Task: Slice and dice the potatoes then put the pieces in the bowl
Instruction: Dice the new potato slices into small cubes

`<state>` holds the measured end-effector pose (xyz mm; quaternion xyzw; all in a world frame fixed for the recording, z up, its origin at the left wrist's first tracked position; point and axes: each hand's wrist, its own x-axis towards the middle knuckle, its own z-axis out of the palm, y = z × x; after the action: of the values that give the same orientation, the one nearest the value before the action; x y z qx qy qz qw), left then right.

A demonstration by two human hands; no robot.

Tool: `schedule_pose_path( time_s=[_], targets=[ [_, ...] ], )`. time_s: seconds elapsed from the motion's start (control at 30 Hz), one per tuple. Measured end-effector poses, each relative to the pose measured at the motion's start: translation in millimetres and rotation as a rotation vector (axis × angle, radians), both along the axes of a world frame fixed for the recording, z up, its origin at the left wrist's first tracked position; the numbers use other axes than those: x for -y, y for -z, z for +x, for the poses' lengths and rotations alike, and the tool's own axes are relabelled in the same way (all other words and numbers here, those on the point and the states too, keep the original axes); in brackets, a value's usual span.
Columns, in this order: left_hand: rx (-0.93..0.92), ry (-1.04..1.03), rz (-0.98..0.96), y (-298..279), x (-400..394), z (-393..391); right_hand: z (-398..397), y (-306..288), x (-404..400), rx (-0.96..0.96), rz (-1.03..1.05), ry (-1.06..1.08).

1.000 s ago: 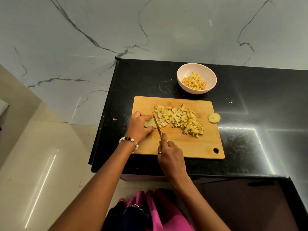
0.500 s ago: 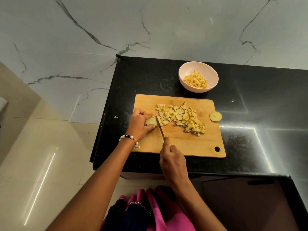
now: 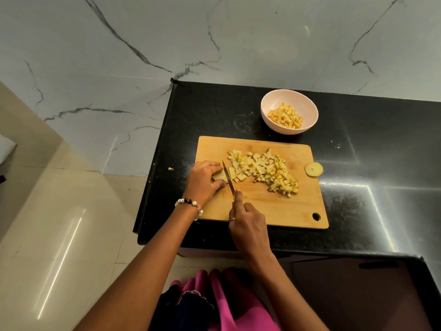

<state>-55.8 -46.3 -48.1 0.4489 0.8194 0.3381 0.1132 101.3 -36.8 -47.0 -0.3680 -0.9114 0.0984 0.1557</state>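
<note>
1. A potato piece point(image 3: 219, 175) is pinned near the chopping board's point(image 3: 274, 209) left edge by the left hand point(image 3: 204, 181).
2. The knife point(image 3: 228, 177) is gripped by the right hand point(image 3: 248, 224).
3. The potato is judged firm and slippery; it is best held well behind the blade.

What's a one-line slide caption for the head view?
Left hand holds the potato piece while right hand slices with knife on cutting board; bowl partly filled.

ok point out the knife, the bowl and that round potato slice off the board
knife point(image 3: 228, 174): head view, middle of the blade
bowl point(image 3: 270, 101): head view, bare inner wall near the left rim
round potato slice point(image 3: 314, 169): head view, centre of its cut face
</note>
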Motion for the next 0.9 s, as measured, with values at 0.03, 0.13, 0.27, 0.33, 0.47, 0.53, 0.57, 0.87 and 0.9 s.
schedule_pose_path(
  time_s=[0.03,0.13,0.27,0.33,0.47,0.53,0.57,0.87,0.9],
  targets=[
    [-0.009,0.004,0.013,1,1,1,1,-1,-1,-0.027,-0.012,0.005],
    [-0.01,0.009,0.059,2,4,3,3,-2,-3,-0.063,-0.024,0.013],
    [0.001,0.021,0.044,2,4,4,3,-2,-3,-0.064,-0.009,0.009],
    [0.004,0.026,0.04,3,5,3,2,-2,-3,-0.062,-0.009,0.007],
    [0.004,0.021,0.054,3,5,2,2,-2,-2,-0.08,-0.028,0.005],
    [0.003,0.018,0.056,4,4,2,2,-2,-1,-0.091,-0.055,0.002],
    [0.003,0.013,0.051,4,3,2,1,-2,0,-0.1,-0.076,0.001],
    [0.059,-0.139,0.063,-1,-11,4,2,-3,-3,-0.285,-0.247,0.084],
    [0.039,-0.143,0.052,-2,-13,4,3,-3,-4,-0.292,-0.248,0.092]
  ],
)
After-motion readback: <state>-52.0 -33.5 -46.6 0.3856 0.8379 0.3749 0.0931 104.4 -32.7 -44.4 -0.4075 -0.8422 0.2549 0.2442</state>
